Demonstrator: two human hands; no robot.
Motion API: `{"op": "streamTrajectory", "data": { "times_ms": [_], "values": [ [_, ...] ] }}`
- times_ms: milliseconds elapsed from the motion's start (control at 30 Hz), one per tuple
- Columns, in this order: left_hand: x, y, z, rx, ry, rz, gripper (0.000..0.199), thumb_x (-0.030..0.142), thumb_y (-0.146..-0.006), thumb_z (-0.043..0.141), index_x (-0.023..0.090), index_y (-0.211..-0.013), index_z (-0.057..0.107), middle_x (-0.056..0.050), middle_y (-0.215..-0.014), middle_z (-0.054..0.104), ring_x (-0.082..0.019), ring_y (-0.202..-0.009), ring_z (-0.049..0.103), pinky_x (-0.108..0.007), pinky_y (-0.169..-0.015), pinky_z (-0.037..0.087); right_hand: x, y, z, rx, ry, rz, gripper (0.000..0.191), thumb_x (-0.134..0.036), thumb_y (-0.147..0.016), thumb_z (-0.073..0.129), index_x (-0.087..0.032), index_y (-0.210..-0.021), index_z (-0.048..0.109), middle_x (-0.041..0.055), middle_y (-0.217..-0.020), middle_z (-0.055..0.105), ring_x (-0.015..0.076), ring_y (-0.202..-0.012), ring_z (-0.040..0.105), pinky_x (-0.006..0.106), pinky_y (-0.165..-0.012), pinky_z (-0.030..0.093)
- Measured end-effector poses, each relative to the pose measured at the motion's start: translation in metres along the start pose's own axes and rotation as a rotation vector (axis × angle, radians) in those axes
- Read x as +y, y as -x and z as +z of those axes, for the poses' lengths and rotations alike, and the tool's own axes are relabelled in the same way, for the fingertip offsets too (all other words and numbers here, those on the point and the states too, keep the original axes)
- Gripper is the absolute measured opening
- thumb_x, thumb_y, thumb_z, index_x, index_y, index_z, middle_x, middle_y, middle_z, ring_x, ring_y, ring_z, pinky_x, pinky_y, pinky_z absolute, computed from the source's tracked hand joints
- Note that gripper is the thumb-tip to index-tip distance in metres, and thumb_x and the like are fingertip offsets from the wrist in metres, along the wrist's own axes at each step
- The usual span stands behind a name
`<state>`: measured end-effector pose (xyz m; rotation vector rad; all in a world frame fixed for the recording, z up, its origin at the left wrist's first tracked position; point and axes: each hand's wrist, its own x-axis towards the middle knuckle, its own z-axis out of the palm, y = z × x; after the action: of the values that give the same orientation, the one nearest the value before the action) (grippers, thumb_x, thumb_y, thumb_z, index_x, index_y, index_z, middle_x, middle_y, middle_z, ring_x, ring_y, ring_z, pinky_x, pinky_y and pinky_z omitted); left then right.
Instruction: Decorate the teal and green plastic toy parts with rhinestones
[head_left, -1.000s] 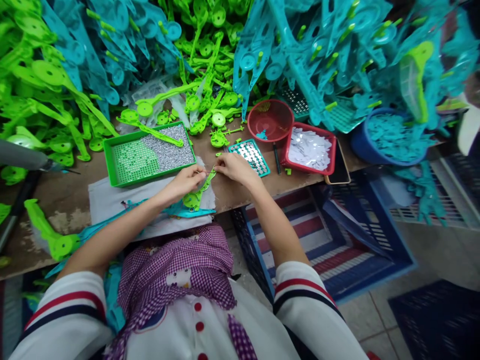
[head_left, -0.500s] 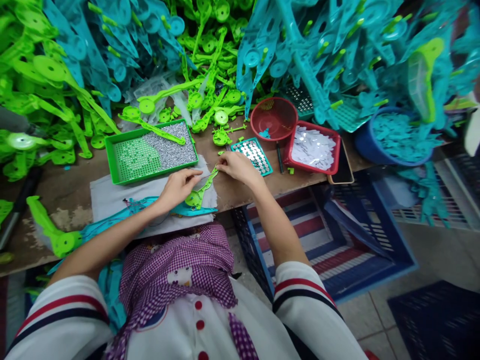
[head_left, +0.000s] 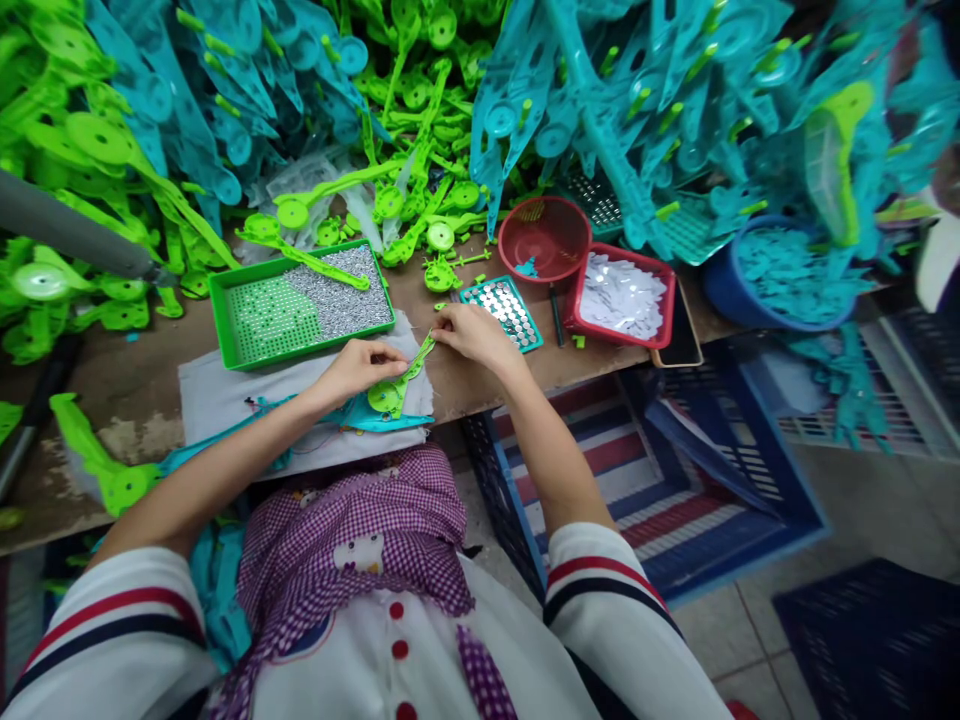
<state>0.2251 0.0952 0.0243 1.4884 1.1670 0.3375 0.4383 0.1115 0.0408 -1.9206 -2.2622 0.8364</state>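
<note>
A narrow lime-green plastic part (head_left: 386, 399) with a round end lies slanted over a turquoise plastic piece (head_left: 386, 418) on a grey cloth (head_left: 206, 390). My right hand (head_left: 471, 333) pinches the upper narrow end of the green part. Close by on the left, my left hand (head_left: 360, 368) has its thumb and fingers together against the middle of the part. Whatever tiny thing may be between those left fingertips is hidden. Thin dark wires (head_left: 259, 403) lie on the turquoise piece behind my left wrist.
Beyond my hands stand a green tray (head_left: 225, 325) of small metal pieces, a teal tray (head_left: 536, 338) of silvery discs, a red bowl (head_left: 544, 265) and a red tray (head_left: 670, 320) of white pieces. Green and turquoise parts heap up behind. A grey tool (head_left: 82, 228) juts in at left.
My left hand has moved down and slightly right, its fingertips now at the green part. My right hand keeps its pinch. A grey rod-like tool has come into view at upper left.
</note>
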Motion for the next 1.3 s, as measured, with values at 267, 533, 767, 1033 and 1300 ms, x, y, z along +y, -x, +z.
{"op": "streamTrajectory", "data": {
  "times_ms": [267, 533, 767, 1033, 1300],
  "values": [
    [0.003, 0.0, -0.002, 0.06, -0.276, 0.095, 0.018, 0.024, -0.084, 0.063, 0.018, -0.091, 0.078, -0.004, -0.093, 0.078, -0.018, -0.083, 0.068, -0.028, -0.08, 0.05, 0.021, -0.002, -0.002, -0.05, -0.171, -0.187, 0.02, -0.015, -0.088, 0.056, -0.015, -0.096, 0.074, 0.0076, -0.095, 0.074, 0.0165, -0.083, 0.062, 0.027, -0.077, 0.042],
    [0.004, 0.003, -0.004, 0.085, -0.319, 0.156, 0.015, 0.024, -0.084, 0.064, 0.018, -0.089, 0.077, -0.003, -0.088, 0.077, -0.016, -0.077, 0.065, -0.027, -0.075, 0.049, 0.02, -0.003, 0.002, -0.012, -0.169, -0.146, 0.018, -0.016, -0.086, 0.06, -0.015, -0.095, 0.075, 0.0076, -0.09, 0.074, 0.0163, -0.079, 0.061, 0.028, -0.074, 0.042],
    [0.006, 0.0, -0.001, 0.016, -0.262, 0.098, 0.014, 0.023, -0.078, 0.071, 0.017, -0.087, 0.079, -0.006, -0.086, 0.078, -0.017, -0.073, 0.066, -0.028, -0.07, 0.049, 0.017, -0.004, 0.003, -0.004, -0.154, -0.114, 0.016, -0.017, -0.085, 0.061, -0.015, -0.093, 0.076, 0.0084, -0.09, 0.075, 0.0179, -0.08, 0.062, 0.029, -0.074, 0.041],
    [0.007, -0.004, -0.001, -0.007, -0.261, 0.053, 0.014, 0.029, -0.075, 0.072, 0.017, -0.079, 0.078, -0.002, -0.069, 0.074, -0.013, -0.061, 0.059, -0.025, -0.06, 0.042, 0.017, -0.004, 0.004, 0.019, -0.129, -0.116, 0.014, -0.018, -0.084, 0.063, -0.017, -0.091, 0.075, 0.0063, -0.087, 0.074, 0.0177, -0.08, 0.062, 0.028, -0.072, 0.04],
    [0.005, -0.019, -0.002, -0.049, -0.216, -0.077, 0.017, 0.031, -0.065, 0.08, 0.016, -0.072, 0.075, 0.004, -0.052, 0.06, -0.007, -0.047, 0.044, -0.023, -0.05, 0.032, 0.015, -0.004, 0.002, -0.009, -0.12, -0.098, 0.013, -0.018, -0.086, 0.062, -0.014, -0.091, 0.074, 0.0088, -0.088, 0.074, 0.0177, -0.08, 0.061, 0.028, -0.072, 0.038]
  ]
}}
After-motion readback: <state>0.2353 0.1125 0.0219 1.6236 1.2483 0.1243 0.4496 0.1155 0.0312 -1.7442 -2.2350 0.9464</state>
